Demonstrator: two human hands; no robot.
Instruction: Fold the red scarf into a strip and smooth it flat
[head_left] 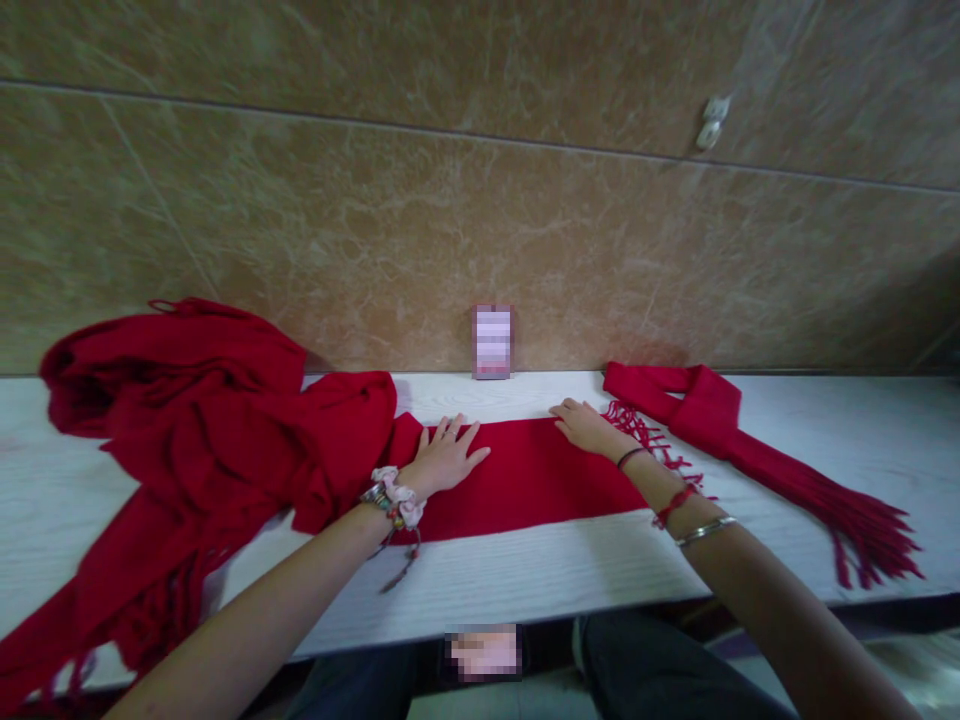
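Observation:
A red scarf (525, 480) lies spread flat along the white table, its fringe at the right end. My left hand (442, 458) rests on its left part with fingers spread. Toward the far edge near the fringe, my right hand (589, 425) presses on the cloth, fingers stretched out and close together. Left of my left hand, a loose heap of red scarves (225, 430) meets the flat one; where one ends and the other begins is hard to tell. On the right lies a folded, knotted-looking red scarf (709, 410) with its fringe pointing to the near right.
A phone-sized object with a blurred screen (493, 342) leans on the brown tiled wall (420, 220) behind the white table (510, 580). White wall fittings (712, 122) sit at the upper right. Another blurred object (484, 652) shows below the table's front edge, between my legs.

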